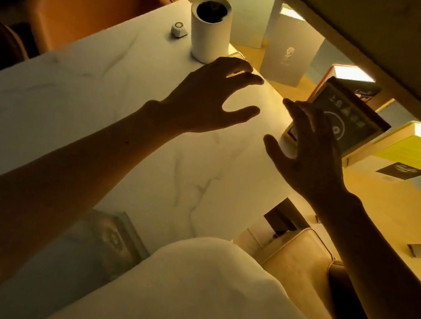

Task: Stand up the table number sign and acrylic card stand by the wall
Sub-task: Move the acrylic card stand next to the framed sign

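Observation:
A dark card with pale icons in a framed stand (pixel 355 119) stands tilted at the table's far right edge, by the wall shelf. My right hand (pixel 310 153) hovers just in front of it with fingers spread, hiding its lower left corner; I cannot tell whether the fingertips touch it. My left hand (pixel 208 100) floats open above the white marble table (pixel 103 91), holding nothing. A small white block with a round mark on top (pixel 179 29) sits at the far end beside a white cylinder (pixel 210 31).
Books and white cards (pixel 291 53) stand in the lit shelf recess along the wall. A yellow book (pixel 411 151) leans right of the stand. An orange chair (pixel 91 0) is at the far left, and a cream cushion (pixel 296 254) at the near right.

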